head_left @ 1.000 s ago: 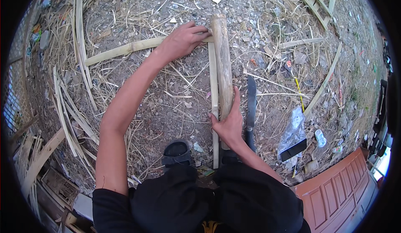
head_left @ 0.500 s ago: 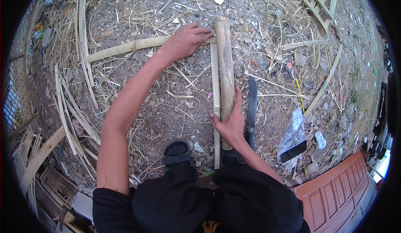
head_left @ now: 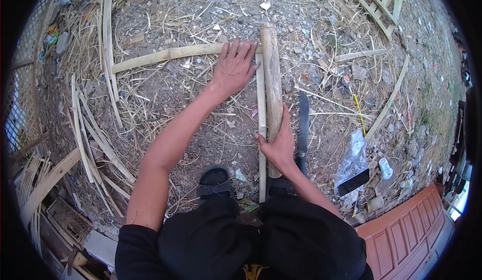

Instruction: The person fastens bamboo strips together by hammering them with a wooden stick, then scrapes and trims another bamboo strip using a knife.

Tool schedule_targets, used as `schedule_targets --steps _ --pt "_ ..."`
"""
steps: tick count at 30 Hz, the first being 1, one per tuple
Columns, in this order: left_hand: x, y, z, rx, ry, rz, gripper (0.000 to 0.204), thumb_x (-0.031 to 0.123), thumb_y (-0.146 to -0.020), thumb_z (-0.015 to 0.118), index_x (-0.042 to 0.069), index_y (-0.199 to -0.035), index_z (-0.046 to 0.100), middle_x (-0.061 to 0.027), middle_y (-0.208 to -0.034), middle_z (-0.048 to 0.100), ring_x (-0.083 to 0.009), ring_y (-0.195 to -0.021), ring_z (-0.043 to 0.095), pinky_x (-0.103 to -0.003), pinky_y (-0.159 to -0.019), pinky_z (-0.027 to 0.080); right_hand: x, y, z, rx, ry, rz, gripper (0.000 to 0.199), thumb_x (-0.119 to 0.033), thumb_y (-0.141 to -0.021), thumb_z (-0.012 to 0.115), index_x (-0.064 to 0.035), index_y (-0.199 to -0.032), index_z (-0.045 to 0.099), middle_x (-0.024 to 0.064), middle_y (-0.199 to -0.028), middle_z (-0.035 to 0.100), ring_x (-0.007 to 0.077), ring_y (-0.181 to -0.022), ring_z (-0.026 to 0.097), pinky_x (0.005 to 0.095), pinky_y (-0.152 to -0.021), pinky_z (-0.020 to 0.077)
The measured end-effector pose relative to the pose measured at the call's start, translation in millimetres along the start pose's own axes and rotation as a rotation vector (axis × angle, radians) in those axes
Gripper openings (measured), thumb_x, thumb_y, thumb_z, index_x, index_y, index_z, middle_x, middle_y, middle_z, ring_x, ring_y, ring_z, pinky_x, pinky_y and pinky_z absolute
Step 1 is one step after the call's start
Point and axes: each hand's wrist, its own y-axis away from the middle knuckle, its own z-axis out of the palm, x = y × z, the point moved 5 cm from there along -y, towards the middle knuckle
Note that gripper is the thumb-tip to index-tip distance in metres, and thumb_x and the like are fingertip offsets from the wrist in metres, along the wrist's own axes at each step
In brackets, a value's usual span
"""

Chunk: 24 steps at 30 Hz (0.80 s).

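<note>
A thick round wooden log (head_left: 271, 74) lies lengthwise in front of me. My right hand (head_left: 279, 148) is wrapped round its near part, thumb on the left side and index finger stretched along the right. Close along the log's left side runs a narrow bamboo strip (head_left: 260, 97). A second, wider bamboo strip (head_left: 170, 55) reaches from the left across to the log's far part, meeting the narrow strip near its far end. My left hand (head_left: 233, 70) rests flat at this corner, fingertips on the wider strip. A machete (head_left: 303, 124) with a dark blade lies right of the log.
Long bamboo strips (head_left: 107, 34) and split pieces (head_left: 90, 134) lie on the left. A bamboo lattice (head_left: 374, 4) is at the far right. Nearer on the right are a phone (head_left: 353, 182) on a clear plastic bag (head_left: 355, 149), a plastic cup (head_left: 385, 168) and a reddish panelled door (head_left: 401, 225).
My left hand has come nearer and turned, its fingers now spread flat and pointing away from me at the corner. My right hand keeps its hold on the log.
</note>
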Motion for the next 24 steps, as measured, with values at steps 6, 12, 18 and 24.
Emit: schedule_targets --steps 6,12,18,24 --pt "-2.6 10.1 -0.9 0.093 0.204 -0.021 0.061 0.039 -0.099 0.058 0.002 -0.146 0.047 -0.0197 -0.150 0.042 -0.0407 -0.139 0.039 -0.050 -0.119 0.026 1.1 0.1 0.9 -0.016 -0.017 0.011 0.110 -0.008 -0.073 0.082 -0.0065 -0.157 0.011 0.0349 -0.123 0.060 0.0527 -0.111 0.061 0.0529 -0.095 0.0508" --pt "-7.5 13.8 -4.1 0.097 0.153 -0.074 0.063 0.043 -0.098 0.060 0.004 -0.146 0.047 -0.0240 -0.147 0.042 -0.0410 -0.140 0.037 -0.050 -0.119 0.026 4.1 1.0 2.9 -0.020 -0.042 0.031 0.109 -0.009 -0.072 0.083 -0.0045 -0.157 0.014 0.0330 -0.127 0.059 0.0499 -0.115 0.061 0.0508 -0.097 0.0499" --pt "-8.7 11.9 -1.6 0.065 0.105 -0.058 0.065 0.047 -0.098 0.056 0.004 -0.146 0.047 -0.0233 -0.146 0.043 -0.0417 -0.138 0.038 -0.051 -0.120 0.025 3.5 1.8 3.3 -0.008 -0.047 0.034 0.107 -0.009 -0.072 0.084 -0.0018 -0.155 0.017 0.0310 -0.128 0.060 0.0468 -0.118 0.061 0.0478 -0.099 0.0496" --pt "-5.2 12.6 -3.5 0.063 0.056 -0.066 0.065 0.047 -0.099 0.055 0.006 -0.149 0.044 -0.0236 -0.145 0.045 -0.0399 -0.138 0.038 -0.051 -0.119 0.026 4.1 1.2 3.6 -0.013 -0.067 0.039 0.104 -0.007 -0.073 0.083 -0.0024 -0.155 0.018 0.0308 -0.127 0.060 0.0466 -0.118 0.062 0.0476 -0.099 0.0498"
